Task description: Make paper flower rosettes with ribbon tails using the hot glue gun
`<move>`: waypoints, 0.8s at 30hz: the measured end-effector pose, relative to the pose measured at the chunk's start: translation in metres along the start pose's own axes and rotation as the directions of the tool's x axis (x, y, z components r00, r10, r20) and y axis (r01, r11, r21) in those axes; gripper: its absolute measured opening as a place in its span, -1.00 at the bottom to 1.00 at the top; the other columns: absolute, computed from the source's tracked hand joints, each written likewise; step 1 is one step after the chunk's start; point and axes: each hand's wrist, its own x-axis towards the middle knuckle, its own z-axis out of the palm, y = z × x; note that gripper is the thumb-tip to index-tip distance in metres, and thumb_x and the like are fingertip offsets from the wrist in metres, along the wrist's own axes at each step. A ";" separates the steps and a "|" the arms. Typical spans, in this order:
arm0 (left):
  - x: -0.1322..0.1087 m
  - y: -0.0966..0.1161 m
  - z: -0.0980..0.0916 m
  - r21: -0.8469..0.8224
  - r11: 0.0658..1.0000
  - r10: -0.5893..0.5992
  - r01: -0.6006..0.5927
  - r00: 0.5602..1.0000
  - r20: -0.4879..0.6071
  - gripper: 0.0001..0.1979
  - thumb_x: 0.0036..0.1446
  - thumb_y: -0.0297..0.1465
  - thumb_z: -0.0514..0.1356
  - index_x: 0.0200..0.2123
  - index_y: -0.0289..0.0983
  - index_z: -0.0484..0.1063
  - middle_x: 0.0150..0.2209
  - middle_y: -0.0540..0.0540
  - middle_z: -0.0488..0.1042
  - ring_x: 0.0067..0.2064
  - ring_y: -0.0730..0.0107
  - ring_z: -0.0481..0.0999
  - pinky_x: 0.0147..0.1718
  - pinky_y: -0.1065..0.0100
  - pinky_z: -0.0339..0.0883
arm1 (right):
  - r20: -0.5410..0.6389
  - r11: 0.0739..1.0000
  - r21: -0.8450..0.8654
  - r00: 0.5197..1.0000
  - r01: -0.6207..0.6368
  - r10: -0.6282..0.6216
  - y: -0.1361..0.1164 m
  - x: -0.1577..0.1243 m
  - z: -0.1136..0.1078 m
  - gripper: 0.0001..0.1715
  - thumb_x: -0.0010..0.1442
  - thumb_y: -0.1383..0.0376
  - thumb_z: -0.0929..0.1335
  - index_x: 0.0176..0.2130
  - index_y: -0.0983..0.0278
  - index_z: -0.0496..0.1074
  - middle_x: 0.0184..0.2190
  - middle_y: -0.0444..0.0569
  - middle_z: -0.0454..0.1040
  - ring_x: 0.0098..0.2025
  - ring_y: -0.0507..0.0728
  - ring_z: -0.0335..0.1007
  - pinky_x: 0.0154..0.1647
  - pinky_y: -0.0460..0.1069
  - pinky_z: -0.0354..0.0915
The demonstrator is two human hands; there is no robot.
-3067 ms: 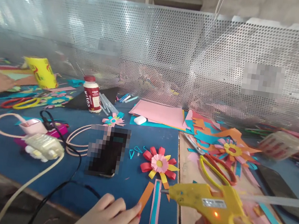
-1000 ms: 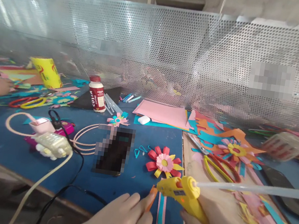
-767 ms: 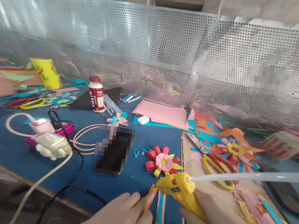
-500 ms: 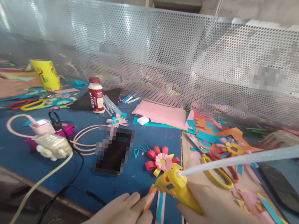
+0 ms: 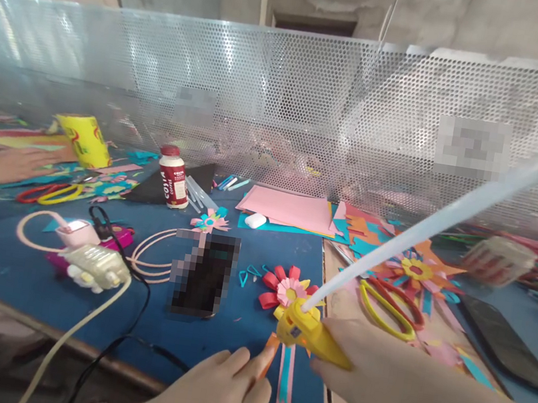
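Note:
My right hand is wrapped round a yellow hot glue gun. A long whitish glue stick sticks out of its back, slanting up to the right. The gun's front lies over the lower edge of a paper flower with red loops and a pink and yellow centre; its tip is hidden. Fingers closed, my left hand pinches an orange paper strip just below the gun. Beside that strip, a pink and blue paper ribbon tail hangs down from the flower.
Nearby are a blurred phone, a power adapter with cables and yellow-red scissors. Farther back stand a bottle and pink paper sheets. Another person's hand is at the left. Perforated metal screen runs behind.
My right hand and the glue gun have shifted slightly left, and the glue stick now slants more steeply. My left hand stays on the orange strip. The view has tilted up slightly.

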 end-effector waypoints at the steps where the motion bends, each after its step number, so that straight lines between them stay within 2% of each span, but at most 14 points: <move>1: 0.001 0.000 -0.001 0.000 1.000 0.003 -0.003 1.000 0.023 -0.81 0.07 -0.45 0.12 -0.21 -0.37 0.38 0.10 -0.33 0.32 -0.29 0.15 0.49 -0.40 0.28 0.35 | 0.040 1.000 0.000 0.999 0.024 -0.024 0.001 0.001 -0.001 -0.74 -0.05 0.51 0.32 -0.45 0.15 0.46 -0.51 -0.04 0.42 -0.35 0.18 0.35 -0.42 0.02 0.27; 2: 0.001 -0.001 -0.002 0.003 1.000 0.001 -0.001 0.999 0.039 -0.81 0.07 -0.46 0.11 -0.21 -0.37 0.39 0.11 -0.34 0.31 -0.29 0.15 0.49 -0.41 0.28 0.34 | 0.079 0.999 0.035 0.997 0.021 -0.024 0.002 0.001 -0.002 -0.77 -0.06 0.50 0.33 -0.46 0.16 0.45 -0.53 -0.06 0.40 -0.36 0.17 0.36 -0.42 0.01 0.27; 4: 0.001 -0.001 -0.003 -0.002 1.000 -0.007 0.008 0.999 0.046 -0.81 0.08 -0.47 0.09 -0.22 -0.36 0.39 0.11 -0.33 0.31 -0.31 0.16 0.48 -0.42 0.27 0.32 | 0.156 0.961 0.238 0.982 -0.143 0.108 0.005 0.001 -0.004 -0.86 -0.01 0.42 0.35 -0.45 0.17 0.44 -0.58 -0.09 0.37 -0.41 0.13 0.37 -0.47 -0.03 0.28; 6: 0.000 -0.001 -0.003 -0.011 1.000 -0.012 0.013 0.999 0.037 -0.80 0.09 -0.48 0.08 -0.20 -0.36 0.39 0.10 -0.31 0.32 -0.31 0.16 0.48 -0.41 0.27 0.32 | 0.271 0.798 0.448 0.912 -0.402 0.307 0.009 -0.002 -0.007 -0.90 0.10 0.28 0.31 -0.35 0.15 0.44 -0.62 -0.12 0.35 -0.54 0.07 0.35 -0.62 -0.09 0.22; 8: 0.000 -0.001 -0.004 -0.028 0.999 -0.014 0.015 0.999 0.034 -0.77 0.09 -0.47 0.10 -0.16 -0.37 0.39 0.11 -0.30 0.32 -0.29 0.16 0.49 -0.39 0.27 0.32 | 0.394 0.614 0.526 0.808 -0.589 0.437 0.014 -0.007 -0.009 -0.74 0.19 0.12 0.22 -0.21 0.15 0.40 -0.67 -0.15 0.31 -0.69 0.02 0.26 -0.80 -0.12 0.09; 9: -0.001 -0.001 -0.004 -0.037 0.999 -0.017 0.018 0.999 0.036 -0.76 0.08 -0.46 0.11 -0.15 -0.38 0.39 0.11 -0.29 0.32 -0.28 0.15 0.49 -0.38 0.27 0.33 | 0.433 0.538 0.543 0.764 -0.645 0.478 0.016 -0.010 -0.010 -0.68 0.20 0.06 0.20 -0.17 0.17 0.36 -0.68 -0.17 0.30 -0.74 0.01 0.22 -0.85 -0.13 0.04; 11: -0.001 0.000 -0.008 -0.061 0.997 -0.036 0.038 0.999 0.030 -0.75 0.08 -0.43 0.13 -0.15 -0.37 0.40 0.12 -0.27 0.32 -0.26 0.15 0.49 -0.36 0.27 0.34 | 0.472 0.373 0.629 0.716 -0.682 0.514 0.020 -0.015 -0.012 -0.65 0.17 0.03 0.24 -0.18 0.19 0.34 -0.68 -0.20 0.29 -0.75 0.00 0.24 -0.86 -0.15 0.05; 14: -0.002 -0.002 -0.019 -0.128 0.989 -0.075 0.073 0.997 -0.005 -0.71 0.10 -0.37 0.15 -0.11 -0.35 0.39 0.13 -0.23 0.31 -0.22 0.17 0.51 -0.29 0.25 0.37 | 0.499 0.038 0.804 0.708 -0.593 0.500 0.026 -0.023 -0.017 -0.68 0.09 0.03 0.33 -0.26 0.19 0.37 -0.71 -0.21 0.26 -0.67 0.04 0.33 -0.78 -0.17 0.19; 16: -0.004 -0.006 -0.032 -0.191 0.977 -0.101 0.097 0.995 -0.014 -0.64 0.11 -0.27 0.16 -0.06 -0.34 0.37 0.14 -0.23 0.30 -0.16 0.14 0.50 -0.23 0.22 0.39 | 0.526 -0.165 0.842 0.713 -0.514 0.463 0.029 -0.026 -0.023 -0.65 0.07 0.00 0.34 -0.26 0.18 0.40 -0.71 -0.19 0.29 -0.66 0.07 0.35 -0.76 -0.13 0.25; 18: -0.006 -0.012 -0.047 -0.263 0.953 -0.153 0.149 0.988 0.004 -0.59 0.10 -0.18 0.17 -0.07 -0.33 0.39 0.13 -0.24 0.31 -0.08 0.09 0.47 -0.16 0.18 0.39 | 0.537 -0.319 0.843 0.724 -0.434 0.434 0.032 -0.026 -0.030 -0.64 0.07 0.00 0.34 -0.26 0.20 0.44 -0.67 -0.13 0.36 -0.65 0.07 0.36 -0.73 -0.10 0.30; 21: -0.007 -0.024 -0.071 -0.402 0.878 -0.274 0.260 0.961 0.022 -0.66 0.13 -0.15 0.12 -0.17 -0.28 0.42 0.12 -0.20 0.32 0.04 0.05 0.39 -0.06 0.08 0.33 | 0.430 -0.432 0.873 0.770 -0.224 0.471 0.032 -0.016 -0.040 -0.66 0.10 0.05 0.32 -0.25 0.23 0.46 -0.48 -0.04 0.50 -0.54 0.08 0.44 -0.59 -0.07 0.41; 22: -0.006 -0.028 -0.079 -0.465 0.836 -0.318 0.291 0.948 0.023 -0.69 0.15 -0.16 0.10 -0.18 -0.26 0.42 0.09 -0.18 0.34 0.05 0.08 0.38 -0.04 0.07 0.31 | 0.375 -0.438 0.887 0.778 -0.144 0.503 0.031 -0.010 -0.043 -0.68 0.12 0.08 0.32 -0.24 0.24 0.46 -0.39 -0.02 0.52 -0.47 0.10 0.47 -0.49 -0.04 0.44; 24: 0.000 -0.036 -0.090 -0.619 0.713 -0.387 0.329 0.921 0.044 -0.72 0.19 -0.19 0.06 -0.14 -0.21 0.39 0.03 -0.11 0.40 0.06 0.18 0.36 0.00 0.11 0.28 | 0.251 -0.385 0.923 0.780 -0.015 0.573 0.028 0.007 -0.049 -0.70 0.15 0.12 0.30 -0.25 0.27 0.46 -0.27 0.00 0.52 -0.32 0.12 0.50 -0.27 0.00 0.44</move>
